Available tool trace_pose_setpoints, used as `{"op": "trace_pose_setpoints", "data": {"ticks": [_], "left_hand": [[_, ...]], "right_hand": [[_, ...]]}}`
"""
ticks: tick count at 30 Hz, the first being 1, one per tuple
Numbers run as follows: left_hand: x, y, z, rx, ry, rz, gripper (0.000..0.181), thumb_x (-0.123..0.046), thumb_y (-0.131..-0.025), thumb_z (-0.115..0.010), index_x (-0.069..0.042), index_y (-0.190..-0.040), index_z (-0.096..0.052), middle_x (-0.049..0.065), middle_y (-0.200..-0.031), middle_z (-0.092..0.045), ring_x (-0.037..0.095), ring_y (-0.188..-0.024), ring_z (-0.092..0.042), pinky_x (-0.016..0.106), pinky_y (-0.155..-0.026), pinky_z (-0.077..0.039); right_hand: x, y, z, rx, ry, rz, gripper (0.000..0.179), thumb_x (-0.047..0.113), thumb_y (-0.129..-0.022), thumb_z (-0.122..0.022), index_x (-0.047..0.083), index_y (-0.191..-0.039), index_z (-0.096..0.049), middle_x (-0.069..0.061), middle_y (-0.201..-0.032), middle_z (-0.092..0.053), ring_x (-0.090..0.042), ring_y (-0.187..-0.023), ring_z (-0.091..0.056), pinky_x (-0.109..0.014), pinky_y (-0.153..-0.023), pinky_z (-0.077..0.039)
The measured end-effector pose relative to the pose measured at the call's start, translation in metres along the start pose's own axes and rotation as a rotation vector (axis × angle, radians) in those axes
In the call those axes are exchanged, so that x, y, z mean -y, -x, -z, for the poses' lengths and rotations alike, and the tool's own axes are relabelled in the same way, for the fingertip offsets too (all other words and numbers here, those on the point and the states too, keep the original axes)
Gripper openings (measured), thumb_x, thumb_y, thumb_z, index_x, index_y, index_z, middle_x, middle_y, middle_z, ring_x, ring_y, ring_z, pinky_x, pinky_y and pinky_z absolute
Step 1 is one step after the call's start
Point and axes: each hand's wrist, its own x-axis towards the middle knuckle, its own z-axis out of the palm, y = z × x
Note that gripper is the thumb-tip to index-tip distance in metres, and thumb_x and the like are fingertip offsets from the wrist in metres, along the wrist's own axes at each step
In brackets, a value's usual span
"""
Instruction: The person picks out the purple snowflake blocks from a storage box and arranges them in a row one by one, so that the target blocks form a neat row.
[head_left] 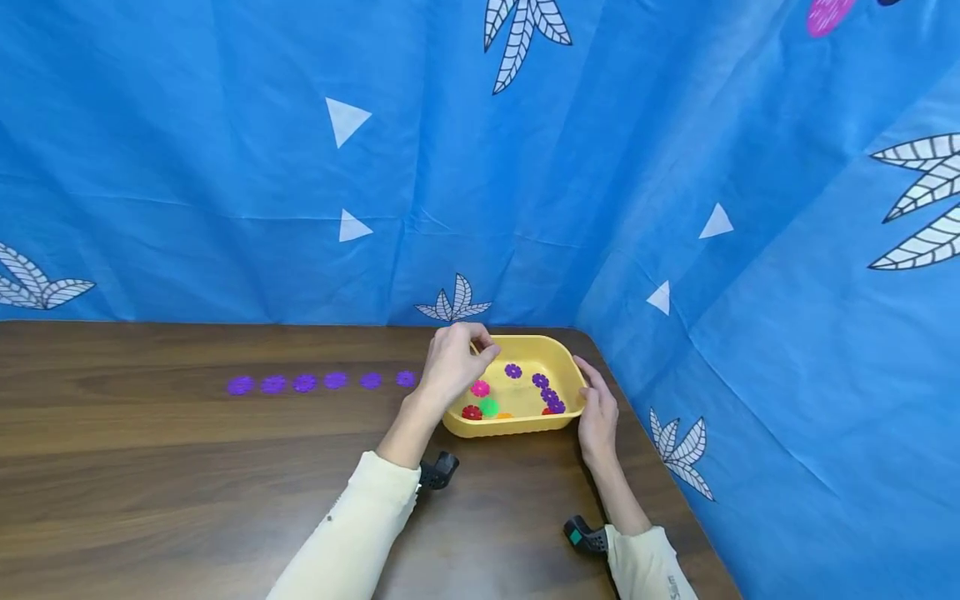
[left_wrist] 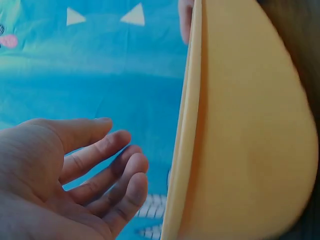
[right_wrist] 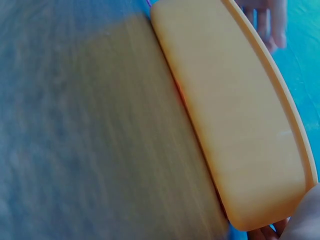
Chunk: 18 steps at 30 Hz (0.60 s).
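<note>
A yellow plastic basket (head_left: 517, 425) stands near the table's right end, with several flower-shaped plastic discs inside. Among them are a purple disc (head_left: 513, 371), a pink disc (head_left: 480, 388), a green disc (head_left: 489, 407) and a dark red disc (head_left: 472, 412). Over the basket's left rim hovers my left hand (head_left: 453, 360), its fingers loosely bent; the left wrist view shows nothing between thumb and fingertips. My right hand (head_left: 599, 419) holds the basket by its right end, the thumb at the rim and the fingers against the outer wall (right_wrist: 235, 120).
Several purple flower discs (head_left: 304, 383) lie in a row on the brown wooden table (head_left: 187, 475), left of the basket. A blue printed curtain (head_left: 262, 150) hangs behind the table and along its right side. Each wrist wears a black camera mount (head_left: 438, 471).
</note>
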Motion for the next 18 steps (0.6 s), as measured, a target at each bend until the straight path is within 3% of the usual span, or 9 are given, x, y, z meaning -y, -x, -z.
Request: {"op": "trace_pose_setpoints", "data": {"ticks": [6,11,14,18], "left_hand": [[-0.019,-0.002,-0.034,0.088,0.001,-0.052,0.012,-0.02,-0.093,-0.081,-0.012,-0.085,-0.076,0.0,-0.084,-0.074,0.014,-0.071,-0.061,0.03,-0.068,-0.05],[-0.031,-0.007,-0.063,0.244,-0.038,-0.096,0.014,-0.016,-0.088,-0.087,-0.008,-0.096,-0.078,0.008,-0.099,-0.077,0.022,-0.092,-0.066,0.035,-0.083,-0.055],[-0.03,-0.009,-0.081,0.34,-0.076,-0.127,0.017,-0.012,-0.087,-0.087,-0.006,-0.101,-0.079,0.01,-0.103,-0.078,0.023,-0.096,-0.067,0.036,-0.088,-0.056],[-0.024,-0.011,-0.101,0.476,-0.15,-0.148,0.018,-0.011,-0.09,-0.083,-0.008,-0.107,-0.082,0.006,-0.107,-0.079,0.02,-0.099,-0.068,0.032,-0.095,-0.056]], "right_hand": [[-0.002,-0.001,0.004,-0.004,-0.005,-0.009,0.05,0.0,-0.105,-0.036,0.005,-0.15,-0.057,-0.014,-0.157,-0.054,-0.032,-0.149,-0.046,-0.052,-0.124,-0.035],[-0.001,-0.002,0.003,0.004,-0.01,-0.014,0.05,0.001,-0.105,-0.037,0.007,-0.15,-0.057,-0.012,-0.157,-0.055,-0.032,-0.144,-0.051,-0.047,-0.121,-0.041],[0.002,-0.002,0.003,0.014,0.001,-0.007,0.049,0.001,-0.105,-0.037,0.006,-0.15,-0.057,-0.012,-0.156,-0.056,-0.032,-0.139,-0.056,-0.033,-0.113,-0.048],[0.004,-0.001,0.004,0.015,0.026,0.021,0.05,-0.002,-0.104,-0.036,0.002,-0.148,-0.058,-0.016,-0.154,-0.057,-0.035,-0.137,-0.058,-0.01,-0.102,-0.046]]}}
